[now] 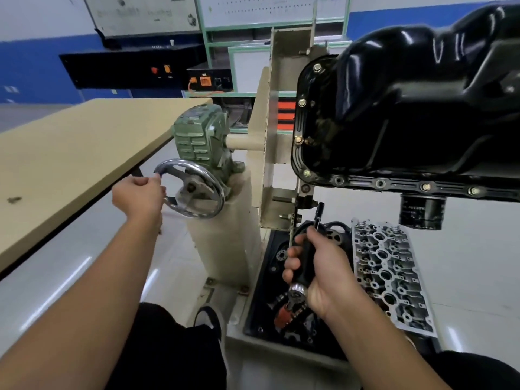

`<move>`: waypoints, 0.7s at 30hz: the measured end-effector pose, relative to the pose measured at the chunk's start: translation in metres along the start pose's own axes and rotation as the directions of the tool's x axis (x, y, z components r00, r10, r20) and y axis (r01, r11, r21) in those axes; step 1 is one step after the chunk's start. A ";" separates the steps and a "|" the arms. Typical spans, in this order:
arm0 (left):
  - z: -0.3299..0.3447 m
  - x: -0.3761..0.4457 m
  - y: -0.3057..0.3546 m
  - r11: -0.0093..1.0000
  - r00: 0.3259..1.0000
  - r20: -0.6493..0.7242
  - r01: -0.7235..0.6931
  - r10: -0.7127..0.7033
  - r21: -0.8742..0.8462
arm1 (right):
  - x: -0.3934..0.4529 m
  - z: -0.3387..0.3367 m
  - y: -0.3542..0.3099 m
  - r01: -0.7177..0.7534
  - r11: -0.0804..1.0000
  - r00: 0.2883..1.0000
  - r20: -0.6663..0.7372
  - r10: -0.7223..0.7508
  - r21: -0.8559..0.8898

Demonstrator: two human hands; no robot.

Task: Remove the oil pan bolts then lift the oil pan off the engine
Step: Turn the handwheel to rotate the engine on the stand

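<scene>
Forearms reach up from the bottom edge of the frame, mine at the remote end of this feed, over dark trousers and one black shoe (209,319) at lower centre. Largest in view is the glossy black oil pan (416,108), filling the upper right and still seated on the engine, its flange running along the lower and left edges; several oil pan bolts (301,102) sit in that flange, while some holes along the lower edge look empty. At left, a tan workbench (70,153) slants across the frame. Centre frame stands the cream engine stand (225,240), with a green gearbox (201,136) on top and a chrome handwheel (194,190) facing me. On the floor at lower right lies a bare aluminium cylinder head (391,274), beside a black tray (261,313) of loose parts. A black oil filter (422,212) hangs below the pan. My left hand (138,195), left of centre, has its fingers curled round the handwheel's rim. My right hand (318,271), lower centre-right, is wrapped round the black handle of a ratchet wrench (308,254), whose shaft points up toward the pan flange without touching it. A single small screw (14,199) rests on the workbench at far left.
</scene>
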State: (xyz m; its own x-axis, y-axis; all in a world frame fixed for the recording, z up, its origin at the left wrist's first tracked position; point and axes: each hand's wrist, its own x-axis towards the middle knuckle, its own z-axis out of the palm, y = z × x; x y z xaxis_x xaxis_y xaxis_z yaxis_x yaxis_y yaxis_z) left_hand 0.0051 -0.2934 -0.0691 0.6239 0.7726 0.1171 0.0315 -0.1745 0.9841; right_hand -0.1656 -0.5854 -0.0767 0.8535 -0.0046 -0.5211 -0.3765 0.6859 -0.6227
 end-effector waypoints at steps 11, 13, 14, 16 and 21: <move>0.028 -0.094 -0.050 0.989 0.936 0.324 0.147 -0.139 -0.002 | 0.006 0.019 0.002 0.019 0.998 0.999 -0.033 -0.018 0.056; 0.024 -0.067 -0.014 0.986 0.951 0.297 0.125 -0.086 -0.114 | 0.006 0.026 0.009 0.017 0.997 1.000 -0.026 -0.015 0.076; 0.016 -0.046 0.001 0.988 0.965 0.255 0.095 -0.062 -0.120 | 0.006 0.029 0.015 0.015 0.996 1.000 -0.027 -0.013 0.088; -0.002 0.001 0.007 0.996 0.989 0.146 0.049 -0.036 -0.081 | 0.008 0.034 0.024 0.015 0.994 0.999 -0.036 -0.011 0.106; -0.016 -0.013 -0.065 0.941 0.980 0.019 0.184 -0.197 0.284 | 0.013 0.038 0.033 -0.002 0.993 0.998 -0.060 0.009 0.117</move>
State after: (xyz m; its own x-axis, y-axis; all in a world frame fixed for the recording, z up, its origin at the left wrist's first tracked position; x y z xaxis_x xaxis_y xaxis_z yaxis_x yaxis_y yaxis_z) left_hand -0.0177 -0.2827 -0.1329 0.6201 0.7802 -0.0820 0.3659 -0.1951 0.9100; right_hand -0.1529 -0.5351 -0.0820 0.8270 -0.0415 -0.5607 -0.3336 0.7665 -0.5488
